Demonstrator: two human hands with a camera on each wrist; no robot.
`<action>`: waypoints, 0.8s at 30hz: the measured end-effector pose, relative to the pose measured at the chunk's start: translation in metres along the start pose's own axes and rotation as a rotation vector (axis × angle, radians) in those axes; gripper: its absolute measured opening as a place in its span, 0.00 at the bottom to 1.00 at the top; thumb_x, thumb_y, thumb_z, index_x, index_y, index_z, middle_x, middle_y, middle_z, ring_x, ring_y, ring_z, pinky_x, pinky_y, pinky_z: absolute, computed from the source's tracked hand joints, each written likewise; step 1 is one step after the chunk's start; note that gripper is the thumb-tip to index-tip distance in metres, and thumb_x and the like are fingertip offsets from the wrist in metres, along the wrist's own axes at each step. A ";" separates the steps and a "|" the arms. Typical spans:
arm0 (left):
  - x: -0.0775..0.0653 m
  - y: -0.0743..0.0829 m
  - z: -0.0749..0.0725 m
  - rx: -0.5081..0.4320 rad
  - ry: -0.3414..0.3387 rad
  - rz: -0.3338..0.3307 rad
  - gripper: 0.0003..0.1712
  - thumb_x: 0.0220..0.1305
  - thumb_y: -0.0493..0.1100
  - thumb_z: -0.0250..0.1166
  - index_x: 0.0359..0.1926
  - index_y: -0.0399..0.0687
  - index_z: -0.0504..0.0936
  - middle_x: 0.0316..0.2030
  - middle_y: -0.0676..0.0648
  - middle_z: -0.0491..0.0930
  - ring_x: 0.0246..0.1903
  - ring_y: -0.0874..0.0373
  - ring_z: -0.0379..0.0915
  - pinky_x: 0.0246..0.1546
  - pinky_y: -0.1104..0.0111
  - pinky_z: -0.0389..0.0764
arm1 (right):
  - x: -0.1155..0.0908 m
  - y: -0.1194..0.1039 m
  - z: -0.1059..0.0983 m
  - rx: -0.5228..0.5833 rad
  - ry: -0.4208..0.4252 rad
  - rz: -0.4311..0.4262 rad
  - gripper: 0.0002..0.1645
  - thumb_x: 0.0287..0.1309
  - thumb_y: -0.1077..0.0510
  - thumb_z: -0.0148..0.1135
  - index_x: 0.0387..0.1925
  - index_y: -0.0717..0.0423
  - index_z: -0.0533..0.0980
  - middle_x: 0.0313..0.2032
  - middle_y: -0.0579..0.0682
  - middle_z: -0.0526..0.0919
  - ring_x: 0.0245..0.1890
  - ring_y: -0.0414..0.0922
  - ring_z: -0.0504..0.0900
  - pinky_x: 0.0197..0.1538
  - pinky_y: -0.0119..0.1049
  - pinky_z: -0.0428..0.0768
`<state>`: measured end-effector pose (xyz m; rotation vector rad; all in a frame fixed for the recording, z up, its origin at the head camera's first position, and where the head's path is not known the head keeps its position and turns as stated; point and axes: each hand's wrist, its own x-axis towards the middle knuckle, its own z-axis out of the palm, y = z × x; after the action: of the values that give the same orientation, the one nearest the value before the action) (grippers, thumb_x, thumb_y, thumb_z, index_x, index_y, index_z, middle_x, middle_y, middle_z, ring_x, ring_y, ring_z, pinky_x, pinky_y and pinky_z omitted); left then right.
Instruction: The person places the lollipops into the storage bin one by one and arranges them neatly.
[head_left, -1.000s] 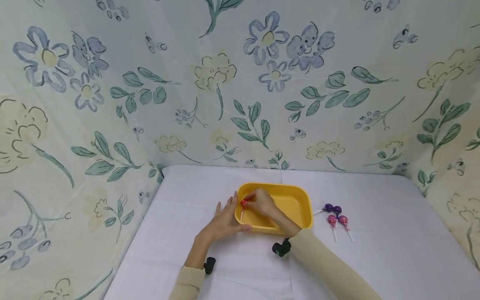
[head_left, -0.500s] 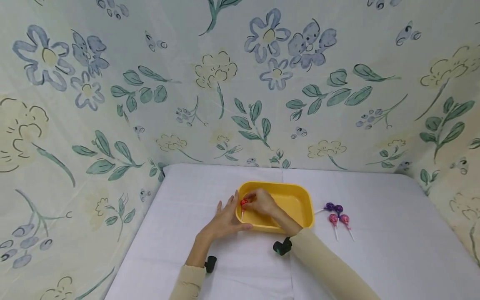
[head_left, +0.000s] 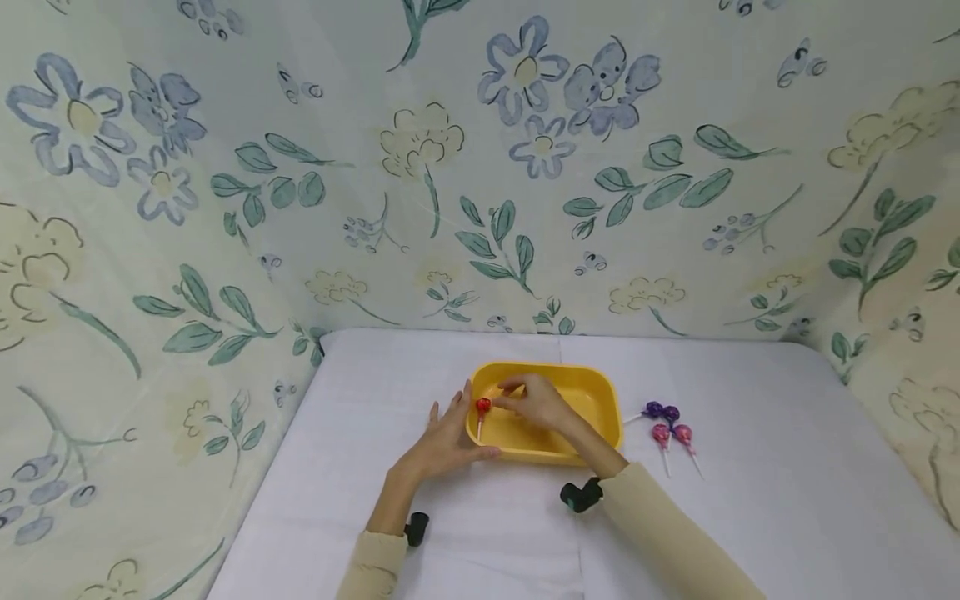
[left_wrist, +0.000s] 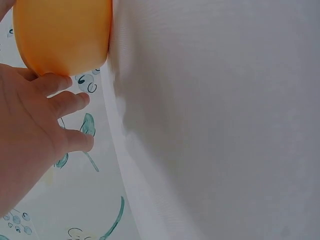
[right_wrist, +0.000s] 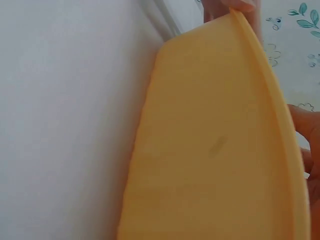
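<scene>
I've got the left hand (head_left: 447, 440) on the yellow tray (head_left: 596, 407), at its left end. Fingers fanned and fairly straight against the end wall, thumb at the near-left corner; touching, not curled round it. Left wrist view agrees: spread fingers beside the outer wall.

Right hand (head_left: 542, 403) is over the tray, reaching in from the near right. I read it as released: thumb and fingers loosely bent, nothing between them, fingertips just right of the red lollipop (head_left: 483, 405). My right wrist view mostly gets the tray's near outer wall, with part of the hand beyond the rim, so no detail on the fingertips there.

Red lollipop is inside the tray, at the left end: head to the far side, stick pointing near. Can't tell whether it touches the left wall.

Off the tray's right end I see four more, bunched on the white cloth (head_left: 757, 467): two purple lollipops (head_left: 654, 409) on the far side, two pink lollipops (head_left: 661, 434) just nearer. The left purple's stick points left, its end just beside the tray. Pink sticks point near, the right one slanting to the right. Floral fabric (head_left: 345, 217) stands behind the far edge.
</scene>
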<state>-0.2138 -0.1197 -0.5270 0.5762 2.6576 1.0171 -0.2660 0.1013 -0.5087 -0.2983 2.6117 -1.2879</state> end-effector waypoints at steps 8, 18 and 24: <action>0.001 0.000 0.000 0.000 0.006 -0.023 0.72 0.57 0.74 0.70 0.84 0.55 0.32 0.84 0.47 0.41 0.84 0.45 0.35 0.82 0.40 0.26 | -0.035 0.021 -0.057 0.152 0.083 -0.028 0.29 0.66 0.46 0.69 0.64 0.54 0.79 0.50 0.56 0.87 0.30 0.57 0.79 0.28 0.32 0.80; 0.000 0.001 0.001 -0.008 0.006 -0.034 0.74 0.56 0.74 0.71 0.84 0.55 0.32 0.83 0.49 0.41 0.84 0.47 0.36 0.82 0.41 0.27 | -0.108 0.114 -0.150 -0.018 0.344 0.063 0.32 0.72 0.41 0.61 0.69 0.55 0.74 0.58 0.64 0.83 0.27 0.54 0.78 0.25 0.31 0.77; -0.001 0.002 0.002 -0.015 0.012 -0.030 0.73 0.56 0.73 0.71 0.84 0.55 0.33 0.83 0.49 0.41 0.84 0.47 0.36 0.82 0.41 0.26 | -0.150 0.163 -0.173 -0.079 0.376 0.113 0.34 0.74 0.40 0.58 0.70 0.57 0.73 0.58 0.67 0.82 0.26 0.48 0.77 0.23 0.32 0.73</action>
<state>-0.2120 -0.1175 -0.5269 0.5263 2.6590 1.0343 -0.1851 0.3701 -0.5205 0.0910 2.9417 -1.3120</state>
